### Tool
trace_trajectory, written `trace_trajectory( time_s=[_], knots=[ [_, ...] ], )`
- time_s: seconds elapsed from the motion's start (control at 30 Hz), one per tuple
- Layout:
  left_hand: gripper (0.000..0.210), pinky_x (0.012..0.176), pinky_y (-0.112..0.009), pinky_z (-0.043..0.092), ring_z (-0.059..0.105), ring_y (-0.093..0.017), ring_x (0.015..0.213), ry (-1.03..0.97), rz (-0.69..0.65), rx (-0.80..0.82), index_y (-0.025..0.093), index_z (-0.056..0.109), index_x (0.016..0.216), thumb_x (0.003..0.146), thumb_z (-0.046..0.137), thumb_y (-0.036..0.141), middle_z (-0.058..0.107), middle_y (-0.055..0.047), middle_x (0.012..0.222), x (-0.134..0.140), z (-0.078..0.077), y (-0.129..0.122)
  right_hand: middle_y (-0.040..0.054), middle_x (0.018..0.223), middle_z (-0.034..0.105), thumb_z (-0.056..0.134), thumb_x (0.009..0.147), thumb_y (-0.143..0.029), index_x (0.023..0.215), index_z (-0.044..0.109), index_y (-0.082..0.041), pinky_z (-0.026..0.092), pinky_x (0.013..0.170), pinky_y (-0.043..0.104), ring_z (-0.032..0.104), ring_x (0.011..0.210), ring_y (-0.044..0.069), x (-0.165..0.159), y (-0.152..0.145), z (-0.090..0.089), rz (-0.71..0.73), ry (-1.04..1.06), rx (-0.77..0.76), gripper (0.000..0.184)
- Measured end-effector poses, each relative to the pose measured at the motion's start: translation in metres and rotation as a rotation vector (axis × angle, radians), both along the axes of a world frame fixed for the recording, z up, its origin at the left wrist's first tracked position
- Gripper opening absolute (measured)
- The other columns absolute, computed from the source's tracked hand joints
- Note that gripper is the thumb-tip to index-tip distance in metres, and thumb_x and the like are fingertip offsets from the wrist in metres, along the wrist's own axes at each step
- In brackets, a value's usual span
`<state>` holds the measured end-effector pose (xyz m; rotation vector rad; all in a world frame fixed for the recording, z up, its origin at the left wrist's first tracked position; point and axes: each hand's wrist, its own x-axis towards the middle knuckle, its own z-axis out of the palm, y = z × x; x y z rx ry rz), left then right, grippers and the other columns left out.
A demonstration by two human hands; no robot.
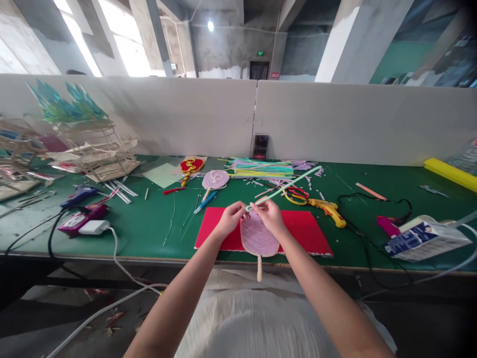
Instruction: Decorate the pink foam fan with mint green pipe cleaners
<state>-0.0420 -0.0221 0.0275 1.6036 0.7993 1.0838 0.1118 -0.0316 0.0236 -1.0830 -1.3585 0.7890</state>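
Note:
Both hands meet above a lilac fan-shaped piece (257, 237) that lies on a red board (305, 231), its cream handle (260, 268) hanging past the table edge. A pale green pipe cleaner (296, 182) runs through my fingers, with a small curl at its near end and its long end reaching up to the right. My left hand (233, 219) pinches it by the curl. My right hand (271, 217) grips it just beside that, thumb and fingers closed. The fingertips partly cover the curl and the fan's top.
Behind the board lie a bundle of coloured pipe cleaners (263, 169), another lilac fan (216, 179), a red-and-yellow fan (192, 165) and a blue pen (205, 203). A yellow glue gun (330, 211) sits right of red-handled scissors (297, 194). A carton (427, 241) stands far right.

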Motion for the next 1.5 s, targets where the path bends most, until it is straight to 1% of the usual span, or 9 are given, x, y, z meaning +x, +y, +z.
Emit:
trace_trajectory(
  time_s=[0.2, 0.3, 0.4, 0.5, 0.57, 0.7, 0.9, 1.23, 1.5],
  knots=[
    [0.022, 0.067, -0.025, 0.043, 0.054, -0.013, 0.067, 0.018, 0.014, 0.017, 0.015, 0.053, 0.07, 0.081, 0.05, 0.034, 0.058, -0.001, 0.066, 0.001, 0.002, -0.001, 0.0009, 0.068, 0.059, 0.064, 0.071, -0.049, 0.072, 0.05, -0.021, 0.049, 0.062, 0.028, 0.06, 0.066, 0.016, 0.0, -0.002, -0.006, -0.031, 0.022, -0.01, 0.032],
    [0.023, 0.066, -0.024, 0.043, 0.054, -0.013, 0.067, 0.028, 0.008, 0.02, 0.015, 0.054, 0.07, 0.081, 0.05, 0.034, 0.058, -0.001, 0.066, 0.001, 0.003, -0.002, 0.0016, 0.075, 0.061, 0.064, 0.071, -0.048, 0.08, 0.052, -0.02, 0.05, 0.063, 0.028, 0.061, 0.068, 0.016, -0.001, -0.002, -0.009, 0.03, 0.05, -0.031, 0.031],
    [0.022, 0.065, -0.024, 0.042, 0.053, -0.012, 0.066, 0.033, 0.016, 0.026, 0.015, 0.054, 0.07, 0.081, 0.05, 0.034, 0.057, 0.0, 0.066, 0.001, 0.004, -0.003, 0.0023, 0.081, 0.063, 0.065, 0.071, -0.045, 0.088, 0.054, -0.021, 0.05, 0.067, 0.028, 0.062, 0.076, 0.016, 0.0, -0.003, -0.01, 0.12, 0.041, -0.047, 0.032],
    [0.02, 0.064, -0.023, 0.042, 0.053, -0.012, 0.065, 0.029, 0.011, 0.022, 0.016, 0.054, 0.069, 0.081, 0.051, 0.032, 0.055, 0.001, 0.065, 0.001, 0.004, -0.003, 0.0039, 0.085, 0.064, 0.065, 0.071, -0.044, 0.089, 0.057, -0.02, 0.051, 0.073, 0.029, 0.062, 0.082, 0.016, 0.002, -0.005, -0.008, 0.17, 0.019, -0.049, 0.031],
    [0.019, 0.064, -0.023, 0.041, 0.053, -0.012, 0.065, 0.029, 0.005, 0.017, 0.016, 0.054, 0.069, 0.08, 0.051, 0.031, 0.055, 0.001, 0.064, 0.001, 0.003, -0.003, 0.0043, 0.085, 0.065, 0.066, 0.07, -0.043, 0.086, 0.058, -0.019, 0.051, 0.074, 0.03, 0.062, 0.081, 0.016, 0.002, -0.007, -0.006, 0.183, 0.023, -0.043, 0.03],
    [0.019, 0.065, -0.023, 0.04, 0.052, -0.012, 0.066, 0.045, -0.005, 0.018, 0.015, 0.054, 0.07, 0.081, 0.051, 0.03, 0.055, 0.001, 0.065, 0.001, 0.002, -0.002, 0.0033, 0.083, 0.064, 0.069, 0.068, -0.04, 0.081, 0.058, -0.019, 0.051, 0.071, 0.029, 0.062, 0.079, 0.016, 0.003, -0.01, -0.003, 0.154, 0.049, -0.01, 0.027],
    [0.019, 0.065, -0.023, 0.04, 0.052, -0.012, 0.067, 0.053, -0.011, 0.008, 0.015, 0.054, 0.07, 0.081, 0.05, 0.03, 0.054, 0.0, 0.066, 0.0, 0.001, -0.002, 0.0025, 0.079, 0.064, 0.069, 0.068, -0.04, 0.075, 0.061, -0.02, 0.051, 0.07, 0.029, 0.062, 0.075, 0.016, 0.0, -0.011, -0.005, 0.108, 0.029, 0.024, 0.023],
    [0.02, 0.066, -0.024, 0.041, 0.054, -0.013, 0.067, 0.055, -0.026, 0.019, 0.015, 0.054, 0.072, 0.082, 0.048, 0.032, 0.055, 0.0, 0.067, 0.0, -0.001, 0.0, 0.0028, 0.079, 0.065, 0.07, 0.068, -0.039, 0.076, 0.061, -0.02, 0.052, 0.07, 0.029, 0.063, 0.077, 0.017, 0.0, -0.013, -0.008, 0.091, 0.064, -0.011, 0.023],
    [0.018, 0.066, -0.024, 0.042, 0.055, -0.013, 0.067, 0.092, -0.06, 0.019, 0.015, 0.054, 0.072, 0.081, 0.048, 0.029, 0.058, 0.0, 0.067, 0.001, 0.001, -0.002, 0.0045, 0.079, 0.068, 0.07, 0.067, -0.039, 0.079, 0.065, -0.019, 0.053, 0.07, 0.03, 0.065, 0.075, 0.019, 0.007, -0.013, -0.011, 0.099, -0.001, -0.039, 0.024]
  ],
)
